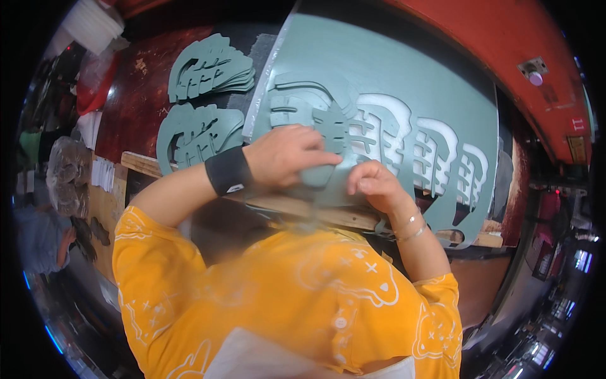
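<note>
A large grey-green sheet (pixel 410 57) lies in front of me, with rows of curved, slotted shapes cut through it. My left hand (pixel 287 155), black band at the wrist, grips a cut green shoe-upper-like piece (pixel 331 129) over the sheet's left part. Its index finger stretches across the piece; the thumb is partly hidden. Just right of it, my right hand (pixel 379 185) is above the sheet's near edge, fingers curled in; anything between them is hidden. White cut-out openings (pixel 432 148) show to the right of the hands.
Two stacks of similar cut green pieces, a far stack (pixel 211 69) and a near stack (pixel 199 136), lie left of the sheet. A wooden strip (pixel 334 211) runs along the near edge. A red machine beam (pixel 492 44) crosses behind. Another person (pixel 44 234) is at far left.
</note>
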Motion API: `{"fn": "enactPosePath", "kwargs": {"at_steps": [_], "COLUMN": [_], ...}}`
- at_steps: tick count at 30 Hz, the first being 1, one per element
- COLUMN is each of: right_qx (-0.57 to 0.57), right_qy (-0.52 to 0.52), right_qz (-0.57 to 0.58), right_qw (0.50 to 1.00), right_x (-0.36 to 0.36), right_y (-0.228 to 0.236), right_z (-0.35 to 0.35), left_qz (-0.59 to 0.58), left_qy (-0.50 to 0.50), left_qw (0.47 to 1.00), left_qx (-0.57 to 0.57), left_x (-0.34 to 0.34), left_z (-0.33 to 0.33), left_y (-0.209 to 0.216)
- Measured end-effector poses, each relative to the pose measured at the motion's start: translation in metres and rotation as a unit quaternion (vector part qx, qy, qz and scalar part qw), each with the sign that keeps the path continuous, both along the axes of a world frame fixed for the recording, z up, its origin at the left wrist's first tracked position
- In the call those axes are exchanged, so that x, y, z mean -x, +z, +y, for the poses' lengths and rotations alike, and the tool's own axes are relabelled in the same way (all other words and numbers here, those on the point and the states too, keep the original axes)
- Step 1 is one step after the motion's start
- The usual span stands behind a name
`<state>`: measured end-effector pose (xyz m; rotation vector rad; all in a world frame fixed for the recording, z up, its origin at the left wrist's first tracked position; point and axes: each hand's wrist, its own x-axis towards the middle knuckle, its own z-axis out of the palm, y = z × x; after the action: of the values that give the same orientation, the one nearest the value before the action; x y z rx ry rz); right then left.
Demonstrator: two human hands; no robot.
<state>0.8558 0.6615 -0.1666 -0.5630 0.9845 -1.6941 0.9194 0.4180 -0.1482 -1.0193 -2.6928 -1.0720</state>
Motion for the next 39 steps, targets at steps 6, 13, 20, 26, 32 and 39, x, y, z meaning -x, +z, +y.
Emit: {"fn": "enactPosePath", "kwargs": {"at_steps": [6, 13, 20, 26, 32, 39], "right_qx": [-0.344, -0.133, -0.082, -0.088, -0.164, -0.110], "right_qy": [-0.028, -0.282, -0.331, -0.122, 0.030, -0.033], "right_qz": [0.577, 0.693, 0.674, 0.681, 0.628, 0.619], "right_qw": [0.741, 0.650, 0.655, 0.717, 0.760, 0.777], "right_x": [-0.028, 0.024, 0.030, 0.026, -0.001, 0.007], "right_y": [0.102, 0.097, 0.066, 0.046, 0.029, 0.045], "right_z": [0.013, -0.078, -0.103, -0.074, -0.053, -0.040], "left_qz": [-0.302, -0.337, -0.262, -0.257, -0.167, -0.097], "left_qy": [0.154, 0.132, 0.200, 0.229, 0.155, 0.434], "left_qw": [0.745, 0.753, 0.798, 0.708, 0.743, 0.828], "left_qx": [-0.574, -0.549, -0.505, -0.617, -0.629, -0.343], "left_x": [0.049, 0.048, 0.046, 0.082, 0.112, 0.023], "left_z": [-0.032, -0.024, -0.019, -0.056, -0.152, -0.194], "left_y": [0.038, 0.042, 0.042, 0.058, 0.108, 0.165]}}
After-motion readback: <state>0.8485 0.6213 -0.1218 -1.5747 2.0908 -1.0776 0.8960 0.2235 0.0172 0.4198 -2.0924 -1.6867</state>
